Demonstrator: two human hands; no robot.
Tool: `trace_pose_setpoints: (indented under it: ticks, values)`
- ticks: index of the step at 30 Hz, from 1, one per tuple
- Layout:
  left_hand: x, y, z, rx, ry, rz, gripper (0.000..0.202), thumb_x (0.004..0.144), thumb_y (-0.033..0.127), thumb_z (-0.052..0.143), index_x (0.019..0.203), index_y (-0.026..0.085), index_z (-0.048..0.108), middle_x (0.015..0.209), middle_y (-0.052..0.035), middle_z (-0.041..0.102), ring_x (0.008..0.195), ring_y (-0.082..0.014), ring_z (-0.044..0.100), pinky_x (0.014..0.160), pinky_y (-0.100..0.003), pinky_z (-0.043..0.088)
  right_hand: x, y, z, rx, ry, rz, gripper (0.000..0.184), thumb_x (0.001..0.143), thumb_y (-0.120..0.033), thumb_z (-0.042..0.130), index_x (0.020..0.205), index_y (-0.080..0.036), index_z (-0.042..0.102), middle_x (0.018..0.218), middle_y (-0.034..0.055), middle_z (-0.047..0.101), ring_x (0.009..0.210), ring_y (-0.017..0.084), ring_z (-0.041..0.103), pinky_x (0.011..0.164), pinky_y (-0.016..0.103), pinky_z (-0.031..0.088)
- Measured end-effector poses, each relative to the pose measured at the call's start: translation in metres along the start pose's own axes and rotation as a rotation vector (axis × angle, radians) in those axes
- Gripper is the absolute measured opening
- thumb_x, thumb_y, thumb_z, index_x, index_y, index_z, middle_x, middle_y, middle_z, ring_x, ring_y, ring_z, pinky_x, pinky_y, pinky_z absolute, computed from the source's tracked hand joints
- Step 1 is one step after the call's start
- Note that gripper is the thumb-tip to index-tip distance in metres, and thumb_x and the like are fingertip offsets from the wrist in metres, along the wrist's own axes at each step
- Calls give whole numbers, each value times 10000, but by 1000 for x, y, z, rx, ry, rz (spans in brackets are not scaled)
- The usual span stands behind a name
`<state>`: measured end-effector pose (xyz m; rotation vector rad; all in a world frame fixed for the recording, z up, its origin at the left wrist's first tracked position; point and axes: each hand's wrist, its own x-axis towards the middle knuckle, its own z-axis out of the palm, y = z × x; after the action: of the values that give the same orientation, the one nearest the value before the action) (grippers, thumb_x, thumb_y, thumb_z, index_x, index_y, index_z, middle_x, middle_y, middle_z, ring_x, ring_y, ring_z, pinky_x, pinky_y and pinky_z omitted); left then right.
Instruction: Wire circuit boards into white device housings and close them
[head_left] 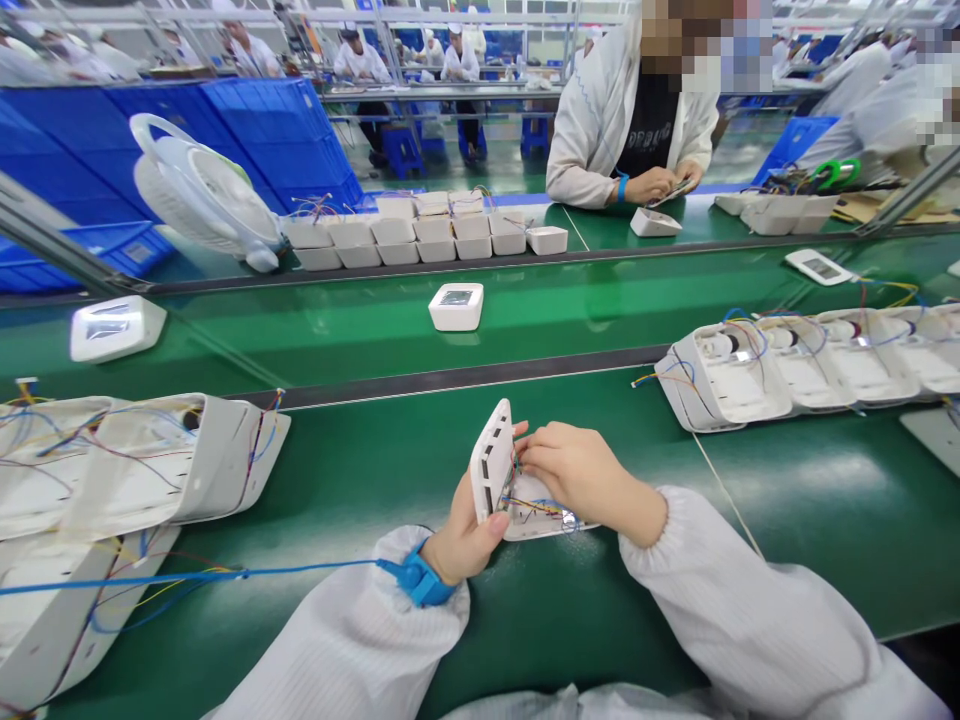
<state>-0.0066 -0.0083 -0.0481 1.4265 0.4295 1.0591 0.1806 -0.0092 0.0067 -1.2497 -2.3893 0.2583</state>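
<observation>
Left hand (466,530): grips the panel (491,460) by its lower part, thumb at the near side; the other fingers are mostly hidden behind.
Right hand (574,470): fingers are bent and gathered at the inner side of the panel, over the base (529,488); whether the tips pinch a wire, I cannot tell.
Panel: stands almost upright at the left edge of the base, in front of the wearer, above the green table (555,640).
Wires (536,506): lie loose inside the base, yellow, red and blue. I judge that the step in hand is fine work on these wires or their joints, with the unit open.
Base: tray-like, below the right hand. The next move, I think, calls for a firm panel and gentle fingertips, so that no wire is pulled or trapped.
Wrist strap (424,578): blue, on the left wrist, its cord running to the left.
Shells: open and wired, in one group (217,450) at left and one row (750,385) at right.
Green strip (337,310): beyond the table; a white unit (456,308) sits on it.
Far side: co-worker's hands (652,185) hold a small part, near stacked boxes (394,230) and a fan (202,195).
</observation>
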Motion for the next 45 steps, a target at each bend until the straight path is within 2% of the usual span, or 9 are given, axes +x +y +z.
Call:
trace_pose_setpoints:
  ticks: [8,14,18,22,26,30,38,42,45]
  values:
    - [4,1,1,61,-32,12,749,873,533,581,1494,189,346,1526,-150,404,1401,-383,370,1175,-562,258,1,0,3,-83,-14,4,160,932,-152,561,849,-166,696,857,44,687,830,180,582,717,288,433]
    - [4,3,2,69,-44,7,789,880,538,579,1528,219,260,1559,-141,343,1419,-377,334,1183,-559,236,5,-3,8,-137,-43,34,163,944,-214,576,846,-148,688,822,58,670,809,194,583,674,299,421]
    - [5,6,0,-7,-13,-36,796,856,569,600,1499,217,290,1494,-154,402,1388,-376,371,1160,-563,276,3,-4,-12,48,-86,119,178,964,-258,568,910,-183,719,885,42,666,844,171,599,717,279,433]
    - [6,9,0,-33,17,-70,754,837,599,607,1434,200,377,1420,-157,445,1331,-375,423,1121,-555,330,-7,-3,-43,391,-235,55,262,821,-422,750,1012,-245,721,904,1,615,816,142,583,711,246,445]
    - [5,7,-2,6,-8,-72,788,837,607,603,1463,214,331,1424,-160,428,1301,-371,436,1101,-553,341,-10,2,-50,504,-277,53,147,921,-264,646,813,-205,726,841,5,590,828,132,577,739,242,457]
    - [3,5,-4,62,-28,-57,812,851,589,593,1498,218,273,1426,-161,423,1278,-361,442,1086,-541,351,-8,9,-41,569,-246,49,107,907,-194,653,862,-206,749,866,10,642,828,127,607,743,238,481]
    - [6,9,0,103,-44,-24,831,867,567,591,1528,232,213,1413,-152,432,1255,-336,465,1078,-506,377,-3,12,-21,138,-189,-59,142,910,-186,634,830,-218,747,733,-11,679,728,142,598,660,267,427]
    - [7,12,6,148,-47,-2,851,866,527,617,1538,265,165,1466,-143,369,1343,-350,389,1113,-521,347,-1,13,-14,-24,-122,-47,77,875,-230,695,833,-242,758,961,30,687,936,203,561,744,319,411]
    - [8,12,10,225,-57,4,877,851,460,652,1539,260,148,1511,-158,320,1372,-373,365,1130,-551,316,-1,13,-10,-46,-133,16,100,881,-209,682,848,-248,767,1054,41,662,912,195,535,752,328,409]
